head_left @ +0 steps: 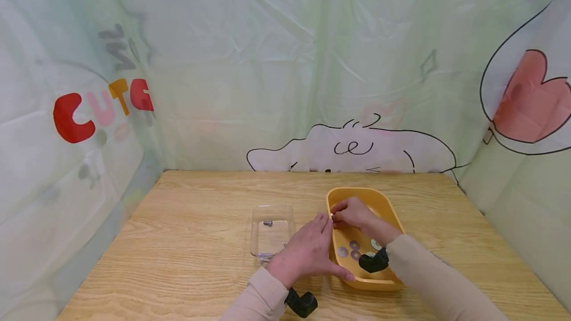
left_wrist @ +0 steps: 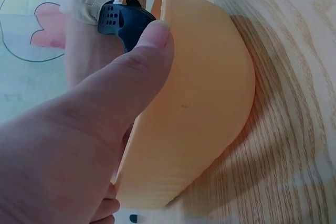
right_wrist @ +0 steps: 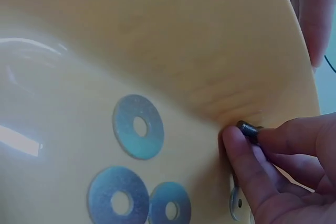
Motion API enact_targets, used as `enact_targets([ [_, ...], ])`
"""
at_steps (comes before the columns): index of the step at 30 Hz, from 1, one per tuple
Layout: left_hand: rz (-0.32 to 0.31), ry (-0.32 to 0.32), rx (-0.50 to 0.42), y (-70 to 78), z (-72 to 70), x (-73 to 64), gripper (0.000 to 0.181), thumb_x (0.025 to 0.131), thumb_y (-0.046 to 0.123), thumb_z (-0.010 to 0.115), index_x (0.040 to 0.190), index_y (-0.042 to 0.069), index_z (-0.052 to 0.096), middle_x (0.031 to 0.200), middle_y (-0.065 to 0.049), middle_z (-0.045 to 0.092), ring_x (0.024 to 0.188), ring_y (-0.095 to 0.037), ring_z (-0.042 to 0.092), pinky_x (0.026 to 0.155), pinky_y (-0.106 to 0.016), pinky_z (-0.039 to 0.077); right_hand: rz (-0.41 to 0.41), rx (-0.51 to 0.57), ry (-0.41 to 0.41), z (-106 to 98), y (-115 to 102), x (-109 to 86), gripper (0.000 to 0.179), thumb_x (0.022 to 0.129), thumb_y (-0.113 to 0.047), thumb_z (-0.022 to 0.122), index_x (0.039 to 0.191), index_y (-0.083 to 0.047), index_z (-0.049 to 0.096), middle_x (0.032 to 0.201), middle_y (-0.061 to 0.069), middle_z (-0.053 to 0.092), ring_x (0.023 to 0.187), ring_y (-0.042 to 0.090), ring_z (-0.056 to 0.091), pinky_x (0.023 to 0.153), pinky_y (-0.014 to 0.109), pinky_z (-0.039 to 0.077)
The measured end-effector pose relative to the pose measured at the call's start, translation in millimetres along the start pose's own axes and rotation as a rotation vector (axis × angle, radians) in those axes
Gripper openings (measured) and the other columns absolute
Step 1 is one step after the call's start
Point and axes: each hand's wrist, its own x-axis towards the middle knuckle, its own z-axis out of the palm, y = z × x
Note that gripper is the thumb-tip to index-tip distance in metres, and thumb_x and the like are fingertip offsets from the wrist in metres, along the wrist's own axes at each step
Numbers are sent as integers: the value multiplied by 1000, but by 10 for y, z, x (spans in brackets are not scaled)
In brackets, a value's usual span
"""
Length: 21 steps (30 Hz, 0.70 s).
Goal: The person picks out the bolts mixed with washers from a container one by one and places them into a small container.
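Note:
A yellow-orange plastic bin (head_left: 390,207) stands on the wooden table. My left hand (head_left: 308,246) lies against its left side, fingers along the outer wall, thumb spread to the near rim. That thumb (left_wrist: 142,66) touches the bin wall in the left wrist view. Inside the bin, my right hand (head_left: 354,213) is at the left wall. It pinches a small dark screw (right_wrist: 248,128) between thumb and forefinger; the screw's other end is hidden by the fingers. Several flat metal washers (right_wrist: 138,127) lie on the bin floor. Another washer (right_wrist: 234,204) shows partly beside the right fingers.
Left of the bin stands a clear plastic box (head_left: 256,234) with a small screw (head_left: 267,223) inside; my left hand hides its near right corner. A small metal piece (head_left: 265,260) lies at the box's near edge. A patterned curtain (head_left: 232,88) hangs behind the table.

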Motion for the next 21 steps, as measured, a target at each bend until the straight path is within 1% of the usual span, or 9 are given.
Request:
enact_targets([
  [5,-11,-5,-4,1,2,-3,126,70,85,61,158,4,20,164,-12,25,152,-21,25,122,-31,29,0,-19,0,9,9,6,22,95,1,59,114,10,66,97,17,71,78,20,71,79,34,62],
  [11,-29,-21,-25,0,11,-15,127,69,85,61,159,7,16,166,-11,21,153,-21,23,122,-31,28,10,-25,1,26,21,-6,23,96,1,58,115,9,66,99,17,70,80,20,71,82,35,61],
  [15,-27,-21,-28,0,14,-13,127,69,85,61,159,8,16,166,-11,20,153,-22,23,122,-31,29,11,-23,4,29,28,-13,22,96,0,59,115,8,66,99,16,70,80,20,70,82,35,61],
  [21,-28,-20,-29,-1,19,-9,126,70,85,60,159,8,16,165,-11,21,153,-22,24,122,-31,29,3,-8,-11,17,36,-29,23,95,0,60,116,9,66,99,17,71,80,20,71,81,35,62],
])
